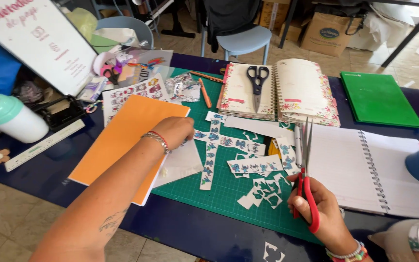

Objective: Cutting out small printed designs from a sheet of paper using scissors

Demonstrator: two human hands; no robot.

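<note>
Steadily, red-handled steel scissors (306, 165) in right hand (323, 208), blades upright.

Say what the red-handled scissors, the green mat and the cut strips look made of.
Red-handled scissors: shiny metal blades and glossy handles, probably plastic. Green mat: matte with a printed grid, likely rubbery plastic. Cut strips: thin white printed paper, possibly sticker sheet.
</note>
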